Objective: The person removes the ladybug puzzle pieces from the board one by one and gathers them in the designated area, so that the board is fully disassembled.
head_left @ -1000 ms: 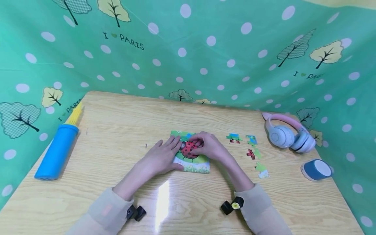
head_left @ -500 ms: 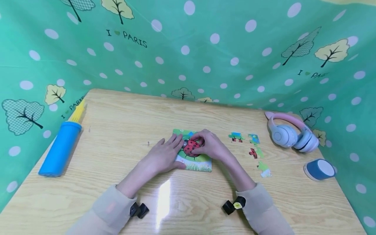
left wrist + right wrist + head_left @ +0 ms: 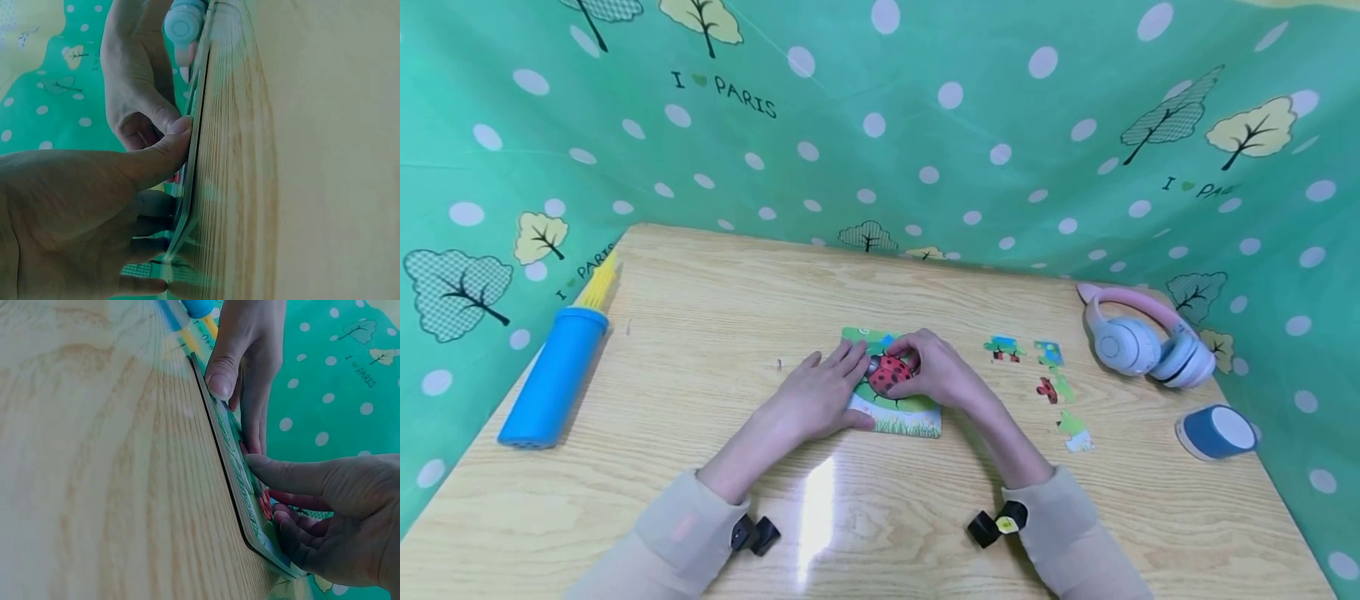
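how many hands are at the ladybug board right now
2: the left hand, fingers over the left side of the board, and the right hand, fingers curled by the ladybug. Both are in view.

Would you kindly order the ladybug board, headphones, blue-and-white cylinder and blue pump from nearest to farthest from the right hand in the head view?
1. Ladybug board, under the right hand.
2. Headphones, to its right.
3. Blue-and-white cylinder, farther right.
4. Blue pump, across on the far left.
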Demonstrator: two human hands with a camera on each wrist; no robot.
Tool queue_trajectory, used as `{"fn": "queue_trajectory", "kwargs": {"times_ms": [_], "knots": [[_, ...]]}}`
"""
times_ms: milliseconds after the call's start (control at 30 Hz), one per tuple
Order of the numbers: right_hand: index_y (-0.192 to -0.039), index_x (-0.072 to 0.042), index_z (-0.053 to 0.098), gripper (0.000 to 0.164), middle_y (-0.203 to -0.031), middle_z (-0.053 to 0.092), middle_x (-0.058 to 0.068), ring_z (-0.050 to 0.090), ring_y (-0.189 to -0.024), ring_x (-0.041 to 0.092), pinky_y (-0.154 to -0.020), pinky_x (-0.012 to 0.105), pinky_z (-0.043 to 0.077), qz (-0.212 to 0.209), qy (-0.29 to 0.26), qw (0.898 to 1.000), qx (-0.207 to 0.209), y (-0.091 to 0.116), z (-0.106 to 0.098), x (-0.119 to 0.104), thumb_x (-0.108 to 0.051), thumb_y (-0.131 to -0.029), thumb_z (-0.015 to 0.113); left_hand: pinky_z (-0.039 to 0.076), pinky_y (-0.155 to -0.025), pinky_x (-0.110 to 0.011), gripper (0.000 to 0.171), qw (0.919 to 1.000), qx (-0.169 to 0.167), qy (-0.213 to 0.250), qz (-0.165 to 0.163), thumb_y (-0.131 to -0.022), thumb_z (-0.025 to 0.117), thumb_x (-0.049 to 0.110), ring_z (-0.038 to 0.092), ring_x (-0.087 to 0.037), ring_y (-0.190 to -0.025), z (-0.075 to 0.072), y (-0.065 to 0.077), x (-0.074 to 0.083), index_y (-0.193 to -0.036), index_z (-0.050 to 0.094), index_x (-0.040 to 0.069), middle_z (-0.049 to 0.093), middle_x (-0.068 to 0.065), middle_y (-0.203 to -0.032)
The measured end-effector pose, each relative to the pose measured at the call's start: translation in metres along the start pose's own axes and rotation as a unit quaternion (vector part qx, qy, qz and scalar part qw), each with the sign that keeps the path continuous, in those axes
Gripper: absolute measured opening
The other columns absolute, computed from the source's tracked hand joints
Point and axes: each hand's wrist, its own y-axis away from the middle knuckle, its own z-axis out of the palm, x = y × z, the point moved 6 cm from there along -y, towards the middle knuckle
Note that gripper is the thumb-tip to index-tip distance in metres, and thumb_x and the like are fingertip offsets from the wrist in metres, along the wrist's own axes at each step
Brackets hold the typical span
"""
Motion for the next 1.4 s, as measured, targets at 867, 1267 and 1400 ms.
{"fn": "queue_trajectory", "kwargs": {"times_ms": [867,1267,1400], "knots": [[-0.128,-0.009,0.064,0.061,-0.105,0.068,0.004,0.06,-0.092,0.017,-0.083,0.031,0.052,0.025,-0.023,0.999,-0.009,0.0001,0.0019,-0.0013,-0.017,-0.076,0.093,0.027,-0.126,-0.062,0.099,1.0,0.004,-0.003,0.0,-0.09,0.065,0.065,0.018,-0.033,-0.161,-0.0004,-0.0019,-0.0006,-0.162,0.029,0.008,0.016,-0.012,-0.173],[-0.127,-0.012,0.064,0.058,-0.103,0.068,0.003,0.06,-0.09,0.017,-0.081,0.03,0.051,0.015,-0.022,1.0,-0.011,-0.0011,0.003,-0.0009,-0.017,-0.076,0.092,0.03,-0.125,-0.061,0.084,0.9993,0.032,0.006,-0.018,-0.095,0.061,0.06,0.025,-0.034,-0.159,-0.0018,-0.0048,-0.001,-0.158,0.039,0.008,0.025,-0.011,-0.171],[-0.127,-0.014,0.063,0.059,-0.102,0.067,0.003,0.06,-0.09,0.017,-0.083,0.031,0.051,0.011,-0.021,1.0,-0.011,-0.001,0.0028,-0.0003,-0.018,-0.076,0.093,0.034,-0.124,-0.06,0.085,0.9987,0.044,-0.005,-0.026,-0.092,0.066,0.059,0.029,-0.033,-0.158,-0.0019,-0.0058,-0.0001,-0.157,0.042,0.009,0.028,-0.009,-0.17]]}}
